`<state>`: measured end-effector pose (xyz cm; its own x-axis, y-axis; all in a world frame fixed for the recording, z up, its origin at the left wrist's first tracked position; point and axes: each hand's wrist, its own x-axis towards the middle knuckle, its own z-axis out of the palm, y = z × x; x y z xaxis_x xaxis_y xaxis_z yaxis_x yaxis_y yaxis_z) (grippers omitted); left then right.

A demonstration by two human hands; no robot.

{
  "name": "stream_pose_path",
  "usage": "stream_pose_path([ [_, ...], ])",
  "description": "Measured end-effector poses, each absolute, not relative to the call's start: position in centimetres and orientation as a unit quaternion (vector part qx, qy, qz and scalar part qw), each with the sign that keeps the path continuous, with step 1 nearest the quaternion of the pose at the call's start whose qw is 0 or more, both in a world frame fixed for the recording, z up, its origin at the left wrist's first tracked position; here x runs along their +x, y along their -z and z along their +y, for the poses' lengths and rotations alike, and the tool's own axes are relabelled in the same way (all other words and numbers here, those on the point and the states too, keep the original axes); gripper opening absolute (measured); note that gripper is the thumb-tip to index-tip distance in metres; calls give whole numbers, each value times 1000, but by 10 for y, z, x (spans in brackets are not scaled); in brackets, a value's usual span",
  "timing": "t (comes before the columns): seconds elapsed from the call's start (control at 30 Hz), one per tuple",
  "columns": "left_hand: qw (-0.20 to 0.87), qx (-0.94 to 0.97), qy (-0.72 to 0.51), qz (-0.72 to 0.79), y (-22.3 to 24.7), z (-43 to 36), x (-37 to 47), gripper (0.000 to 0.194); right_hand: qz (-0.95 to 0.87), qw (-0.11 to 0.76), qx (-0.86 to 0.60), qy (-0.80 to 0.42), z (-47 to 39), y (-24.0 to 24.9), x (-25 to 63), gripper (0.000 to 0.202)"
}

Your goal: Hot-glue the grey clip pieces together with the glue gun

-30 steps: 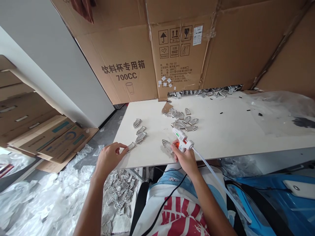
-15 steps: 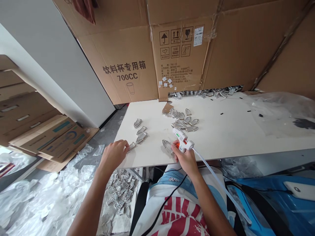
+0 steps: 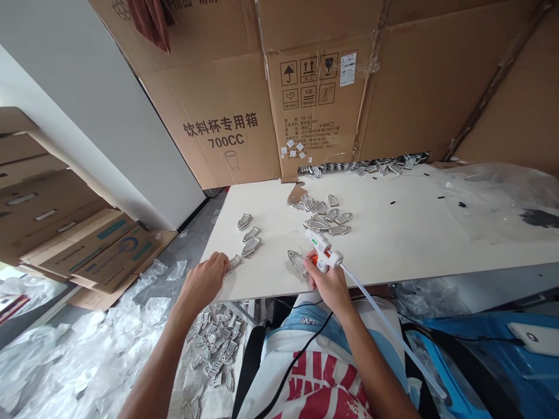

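Observation:
At the left front of the white table [image 3: 375, 250], my left hand [image 3: 212, 272] has its fingers closed on a small metal piece [image 3: 234, 263]. Similar pieces [image 3: 251, 241] lie just beyond it. My right hand [image 3: 326, 279] is wrapped round a white glue gun [image 3: 320, 243] with an orange trigger, a long white glue stick [image 3: 375, 308] coming out of its back. One metal frame [image 3: 296, 262] lies beside the right fingers, on their left. Further back is a loose group of several metal pieces [image 3: 325, 218].
Cardboard [image 3: 227, 87] stands along the table's back, with more metal pieces [image 3: 388, 166] at its foot. Plastic film [image 3: 502, 192] lies on the right. Below left are many metal pieces [image 3: 216, 343], plastic bags [image 3: 100, 355] and flattened boxes [image 3: 105, 244]. A black cable [image 3: 297, 355] crosses my lap.
The view has shifted slightly. My hands, the glue gun and the metal pieces stay in nearly the same places.

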<state>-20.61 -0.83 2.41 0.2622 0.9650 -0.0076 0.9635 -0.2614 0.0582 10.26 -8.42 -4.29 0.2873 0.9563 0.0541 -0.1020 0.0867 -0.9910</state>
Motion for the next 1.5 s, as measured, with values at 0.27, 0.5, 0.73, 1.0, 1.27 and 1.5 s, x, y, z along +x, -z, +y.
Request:
stream_pose_path([
  [0.27, 170, 792, -163, 563, -20, -10, -224, 37, -416, 607, -524, -428, -85, 43, 103, 40],
  [0.5, 220, 755, -240, 569, -15, -12, -233, 40, -417, 608, -523, -428, -84, 47, 103, 38],
  [0.73, 338, 687, -343, 544, -6, -22, -226, 44, -416, 606, -521, -434, -84, 49, 104, 37],
  [1.0, 566, 515, -516, 385, -25, -45, -220, 37, -409, 605, -529, -432, -84, 47, 103, 37],
  [1.27, 562, 514, -523, 383, -31, -49, -213, 33, -409, 610, -523, -432, -84, 50, 104, 37],
  [1.5, 512, 501, -522, 462, -9, -49, -192, 42, -406, 604, -535, -431, -84, 51, 104, 42],
])
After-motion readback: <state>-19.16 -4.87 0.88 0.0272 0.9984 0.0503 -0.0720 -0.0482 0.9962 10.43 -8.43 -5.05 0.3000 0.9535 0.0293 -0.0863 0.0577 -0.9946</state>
